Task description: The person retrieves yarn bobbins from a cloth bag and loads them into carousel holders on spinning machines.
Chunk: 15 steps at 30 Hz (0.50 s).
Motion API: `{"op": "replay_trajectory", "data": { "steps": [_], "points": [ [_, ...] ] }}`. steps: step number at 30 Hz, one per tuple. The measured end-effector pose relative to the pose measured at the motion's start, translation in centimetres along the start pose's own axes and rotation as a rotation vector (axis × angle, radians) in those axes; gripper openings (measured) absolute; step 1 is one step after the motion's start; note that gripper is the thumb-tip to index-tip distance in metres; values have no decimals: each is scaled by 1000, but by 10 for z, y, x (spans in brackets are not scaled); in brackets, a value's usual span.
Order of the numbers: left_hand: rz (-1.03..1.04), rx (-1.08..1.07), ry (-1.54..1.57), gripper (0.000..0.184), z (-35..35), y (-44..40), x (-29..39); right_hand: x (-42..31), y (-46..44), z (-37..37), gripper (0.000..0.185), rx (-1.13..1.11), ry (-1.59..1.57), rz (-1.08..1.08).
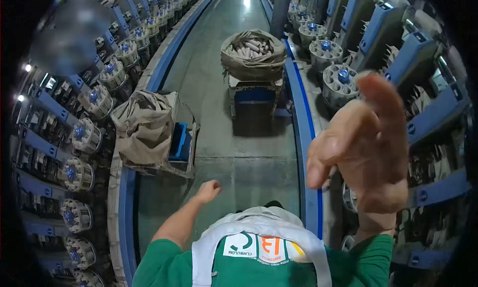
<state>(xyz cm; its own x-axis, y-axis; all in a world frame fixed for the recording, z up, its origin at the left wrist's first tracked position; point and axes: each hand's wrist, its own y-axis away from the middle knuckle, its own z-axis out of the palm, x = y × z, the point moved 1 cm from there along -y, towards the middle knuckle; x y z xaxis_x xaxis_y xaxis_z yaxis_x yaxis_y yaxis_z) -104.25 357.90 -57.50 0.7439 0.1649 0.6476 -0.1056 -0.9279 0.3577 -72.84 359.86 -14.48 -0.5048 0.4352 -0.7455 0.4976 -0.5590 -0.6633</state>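
My left hand (208,191) hangs low over the aisle floor, fingers curled in and nothing visible in them. Close to the camera, my right hand (366,150) is raised on the right side. Its fingers are apart and partly bent, with one pointing up, and it holds nothing. Behind it are the spinning machine's round bobbin holders with blue hubs (343,77); the hand hides part of that row. Ahead in the aisle stands a cart (255,99) with a cloth sack (251,68) full of pale bobbins.
At the left stands a second cart with a draped cloth sack (144,130) and a blue bin (180,140). Machine rows with bobbin holders (78,173) line both sides behind blue rails (169,58). A dark post (280,13) rises at the right. The green floor (199,63) runs on between them.
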Motion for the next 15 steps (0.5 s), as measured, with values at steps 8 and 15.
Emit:
{"op": "replay_trajectory", "data": {
  "steps": [8,15],
  "points": [
    [167,-32,332,20,-78,-340,125,279,8,-251,32,195,-2,674],
    [-180,-13,790,15,-202,-534,159,427,-65,-438,22,475,3,982]
  ]
}}
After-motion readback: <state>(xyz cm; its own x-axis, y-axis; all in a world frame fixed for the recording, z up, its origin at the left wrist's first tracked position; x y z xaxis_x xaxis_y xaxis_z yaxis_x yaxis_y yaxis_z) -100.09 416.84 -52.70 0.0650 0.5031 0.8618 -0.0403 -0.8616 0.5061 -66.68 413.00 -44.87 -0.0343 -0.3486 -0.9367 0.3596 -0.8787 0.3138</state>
